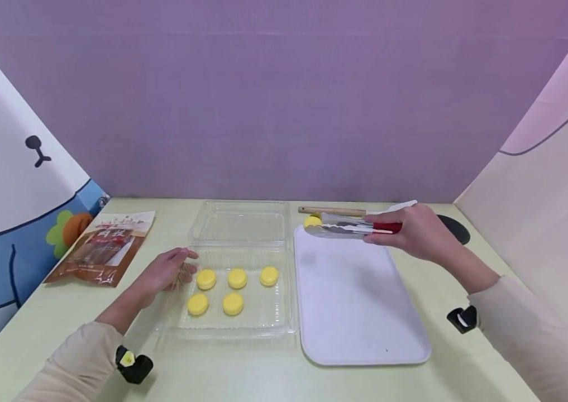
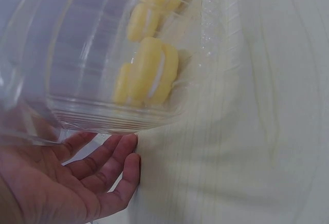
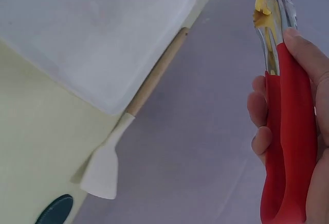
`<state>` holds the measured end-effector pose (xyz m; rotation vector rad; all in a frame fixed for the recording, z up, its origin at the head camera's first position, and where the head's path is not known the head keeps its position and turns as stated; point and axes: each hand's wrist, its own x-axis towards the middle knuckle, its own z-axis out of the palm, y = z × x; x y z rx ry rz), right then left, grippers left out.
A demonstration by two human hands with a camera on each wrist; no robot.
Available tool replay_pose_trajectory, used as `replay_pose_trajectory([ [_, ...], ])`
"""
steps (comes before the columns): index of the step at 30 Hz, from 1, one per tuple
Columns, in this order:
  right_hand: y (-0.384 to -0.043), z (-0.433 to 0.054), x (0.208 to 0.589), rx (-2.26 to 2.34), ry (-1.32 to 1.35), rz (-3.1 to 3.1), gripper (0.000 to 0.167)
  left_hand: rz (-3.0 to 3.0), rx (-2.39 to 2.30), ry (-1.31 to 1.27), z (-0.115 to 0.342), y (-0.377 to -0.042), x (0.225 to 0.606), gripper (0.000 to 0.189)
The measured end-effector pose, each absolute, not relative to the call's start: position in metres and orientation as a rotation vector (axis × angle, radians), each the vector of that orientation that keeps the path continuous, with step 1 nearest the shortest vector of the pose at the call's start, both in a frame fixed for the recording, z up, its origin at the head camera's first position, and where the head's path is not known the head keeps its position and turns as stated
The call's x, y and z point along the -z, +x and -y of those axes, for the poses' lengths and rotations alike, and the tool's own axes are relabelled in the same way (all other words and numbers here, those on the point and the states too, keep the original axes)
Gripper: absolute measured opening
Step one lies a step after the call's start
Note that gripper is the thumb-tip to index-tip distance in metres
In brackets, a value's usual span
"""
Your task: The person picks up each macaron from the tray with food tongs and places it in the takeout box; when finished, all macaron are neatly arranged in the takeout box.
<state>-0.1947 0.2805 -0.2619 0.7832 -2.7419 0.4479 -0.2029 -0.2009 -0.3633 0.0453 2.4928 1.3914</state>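
In the head view, my right hand (image 1: 414,230) grips red-handled metal tongs (image 1: 386,228) above the far end of the white tray (image 1: 364,312). A yellow macaron (image 1: 312,221) is between the tongs' tips; the right wrist view shows it partly hidden by the metal (image 3: 288,8). My left hand (image 1: 165,272) is at the left side of an open clear plastic container (image 1: 263,324), its relaxed fingers touching the wall by the rim. Several yellow macarons (image 1: 237,278) sit in two rows inside. The left wrist view shows the macarons (image 2: 149,72) through the plastic, with cream-coloured filling.
The container's lid (image 1: 243,223) lies folded back behind it. A spatula with a wooden handle (image 1: 331,211) and white blade (image 3: 103,170) lies beyond the tray. A dark round object (image 1: 454,229) is at the far right. A brown food packet (image 1: 105,248) lies at left.
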Motion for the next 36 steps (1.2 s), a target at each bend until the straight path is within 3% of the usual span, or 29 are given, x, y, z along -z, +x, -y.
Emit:
replay_pose_trajectory([
  [21, -0.182, -0.215, 0.243, -0.202, 1.224, 2.721, 0.037, -2.493, -1.388, 0.039, 0.202, -0.205, 0.365, 0.055],
  [36, -0.176, -0.175, 0.248, -0.136, 1.283, 2.834, 0.031, -2.489, -1.387, 0.036, 0.203, -0.206, 0.368, 0.055],
])
